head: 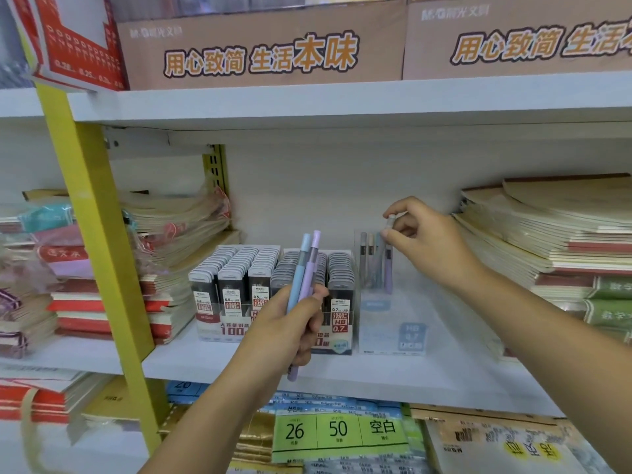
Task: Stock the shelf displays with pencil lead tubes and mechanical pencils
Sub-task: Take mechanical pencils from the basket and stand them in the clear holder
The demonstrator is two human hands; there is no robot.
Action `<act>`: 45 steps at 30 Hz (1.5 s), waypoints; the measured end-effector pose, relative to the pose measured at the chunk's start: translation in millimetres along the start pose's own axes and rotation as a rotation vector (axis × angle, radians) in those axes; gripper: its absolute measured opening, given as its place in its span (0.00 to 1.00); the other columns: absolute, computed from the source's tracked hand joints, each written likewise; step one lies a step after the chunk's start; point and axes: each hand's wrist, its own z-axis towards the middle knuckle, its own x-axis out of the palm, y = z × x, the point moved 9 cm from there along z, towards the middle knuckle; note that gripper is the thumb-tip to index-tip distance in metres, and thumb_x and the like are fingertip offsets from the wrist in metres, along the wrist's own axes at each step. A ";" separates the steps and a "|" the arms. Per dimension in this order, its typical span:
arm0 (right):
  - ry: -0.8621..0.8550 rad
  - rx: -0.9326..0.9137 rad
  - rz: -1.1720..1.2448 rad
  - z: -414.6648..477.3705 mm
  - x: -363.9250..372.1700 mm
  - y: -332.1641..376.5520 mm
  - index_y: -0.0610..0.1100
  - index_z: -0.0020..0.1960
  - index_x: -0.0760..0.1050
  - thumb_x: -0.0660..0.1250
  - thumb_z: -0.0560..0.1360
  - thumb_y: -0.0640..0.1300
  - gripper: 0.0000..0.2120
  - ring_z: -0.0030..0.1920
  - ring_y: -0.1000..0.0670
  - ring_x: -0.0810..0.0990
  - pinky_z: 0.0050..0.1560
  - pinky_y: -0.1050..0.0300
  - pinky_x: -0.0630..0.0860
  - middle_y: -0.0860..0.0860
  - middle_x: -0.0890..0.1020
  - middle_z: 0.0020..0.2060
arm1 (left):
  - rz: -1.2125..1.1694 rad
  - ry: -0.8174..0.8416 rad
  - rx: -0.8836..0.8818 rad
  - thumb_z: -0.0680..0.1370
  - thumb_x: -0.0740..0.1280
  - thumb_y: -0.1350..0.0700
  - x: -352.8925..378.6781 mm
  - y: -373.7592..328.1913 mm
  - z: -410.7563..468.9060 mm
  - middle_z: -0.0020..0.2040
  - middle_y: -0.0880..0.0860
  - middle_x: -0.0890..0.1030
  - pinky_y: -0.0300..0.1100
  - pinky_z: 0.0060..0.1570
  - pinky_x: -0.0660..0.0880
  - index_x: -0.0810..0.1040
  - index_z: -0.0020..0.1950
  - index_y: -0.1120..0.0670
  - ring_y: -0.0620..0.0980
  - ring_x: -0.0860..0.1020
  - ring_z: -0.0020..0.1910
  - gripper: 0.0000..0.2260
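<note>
My left hand (290, 323) grips two mechanical pencils upright, one light blue (298, 271) and one lilac (310, 268), in front of the lead tube displays. My right hand (420, 234) pinches the top of a purple mechanical pencil (388, 268) that stands in the back row of a clear pencil display stand (390, 323). Beside it in that row stand several other pencils (367, 258), grey and beige. Two display boxes of lead tubes, 0.5 (236, 278) and 0.7 (338, 278), sit full to the left of the stand.
The white shelf (444, 371) carries stacked notebooks on the right (547, 241) and bagged notebooks on the left (171, 234). A yellow upright post (99, 234) stands at left. Cardboard boxes (260, 46) sit on the shelf above. Packaged goods (338, 436) lie below.
</note>
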 end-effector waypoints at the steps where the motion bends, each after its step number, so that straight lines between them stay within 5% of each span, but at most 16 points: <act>1: 0.017 0.002 0.008 0.3 5.6 -0.4 0.51 0.50 0.73 0.71 0.74 0.40 0.10 0.36 0.63 0.78 0.39 0.75 0.70 0.56 0.81 0.34 | -0.004 0.002 0.004 0.83 0.63 0.57 -0.5 0.1 0.7 0.31 0.49 0.73 0.35 0.20 0.61 0.82 0.51 0.50 0.44 0.63 0.23 0.07; 7: 0.111 -0.002 -0.050 0.4 32.5 0.1 0.55 0.50 0.70 0.71 0.75 0.42 0.12 0.38 0.60 0.79 0.39 0.74 0.71 0.56 0.81 0.37 | 0.017 0.011 0.025 0.83 0.63 0.55 -3.3 -0.8 0.3 0.32 0.49 0.76 0.35 0.21 0.62 0.84 0.47 0.45 0.43 0.64 0.23 0.12; 17: 0.212 -0.010 -0.309 5.1 56.1 -2.2 0.43 0.52 0.69 0.70 0.76 0.43 0.10 0.39 0.44 0.80 0.43 0.48 0.78 0.45 0.81 0.39 | 0.035 0.013 0.033 0.82 0.65 0.53 -4.5 -2.8 -2.7 0.33 0.50 0.77 0.35 0.22 0.63 0.84 0.47 0.45 0.44 0.65 0.24 0.09; 20: 0.259 0.061 -0.292 6.0 55.2 -5.1 0.42 0.53 0.73 0.69 0.76 0.41 0.07 0.43 0.43 0.81 0.46 0.51 0.78 0.45 0.82 0.42 | 0.044 0.030 0.029 0.82 0.66 0.52 -3.8 -4.0 -5.0 0.34 0.50 0.78 0.35 0.24 0.65 0.84 0.51 0.47 0.44 0.67 0.26 0.06; 23: 0.098 0.010 -0.314 2.2 30.2 9.2 0.43 0.55 0.77 0.66 0.78 0.42 0.06 0.46 0.47 0.80 0.47 0.58 0.74 0.48 0.83 0.43 | 0.047 0.050 0.029 0.78 0.68 0.49 -1.1 -7.6 -7.7 0.37 0.52 0.81 0.36 0.25 0.68 0.83 0.56 0.50 0.45 0.71 0.27 0.09; 25: 0.003 0.017 -0.122 -12.3 14.4 22.8 0.48 0.51 0.79 0.66 0.78 0.42 0.04 0.42 0.52 0.81 0.43 0.65 0.74 0.54 0.82 0.39 | 0.041 0.077 0.030 0.76 0.69 0.48 5.3 -10.1 -9.4 0.39 0.54 0.84 0.36 0.25 0.69 0.83 0.57 0.51 0.46 0.73 0.27 0.12; 30: 0.342 0.195 0.566 -57.3 46.8 50.7 0.54 0.61 0.75 0.67 0.78 0.45 0.13 0.44 0.59 0.84 0.45 0.67 0.77 0.55 0.86 0.44 | 0.057 0.127 0.012 0.77 0.70 0.51 27.8 -9.7 -13.2 0.44 0.55 0.87 0.35 0.26 0.70 0.81 0.57 0.52 0.46 0.75 0.27 0.10; 35: 0.225 0.252 0.651 -58.6 34.7 49.1 0.48 0.55 0.77 0.70 0.75 0.40 0.10 0.39 0.51 0.83 0.42 0.59 0.80 0.47 0.86 0.39 | 0.062 0.169 -0.033 0.75 0.69 0.47 39.0 -6.9 -17.1 0.46 0.57 0.87 0.39 0.34 0.80 0.80 0.58 0.52 0.50 0.84 0.36 0.16; 39: 0.030 0.255 0.669 -43.4 1.9 32.7 0.46 0.49 0.76 0.68 0.76 0.38 0.04 0.36 0.50 0.83 0.34 0.62 0.77 0.47 0.86 0.39 | 0.054 0.135 -0.055 0.76 0.67 0.45 32.5 -9.1 -16.5 0.46 0.58 0.87 0.43 0.34 0.82 0.79 0.60 0.54 0.51 0.85 0.36 0.17; 42: -0.165 0.177 0.572 -25.1 -38.3 20.0 0.47 0.47 0.74 0.66 0.78 0.37 0.06 0.34 0.52 0.84 0.31 0.63 0.77 0.47 0.86 0.38 | 0.177 0.069 -0.010 0.81 0.64 0.47 20.1 -10.4 -13.2 0.37 0.52 0.84 0.37 0.25 0.71 0.81 0.56 0.50 0.45 0.73 0.24 0.10; 45: -0.195 0.079 0.305 -10.5 -56.1 14.5 0.52 0.44 0.74 0.68 0.76 0.39 0.08 0.35 0.55 0.84 0.35 0.63 0.77 0.49 0.85 0.37 | 0.158 0.045 -0.011 0.83 0.62 0.47 14.3 -5.7 -10.7 0.31 0.49 0.75 0.34 0.22 0.62 0.83 0.51 0.49 0.44 0.63 0.23 0.11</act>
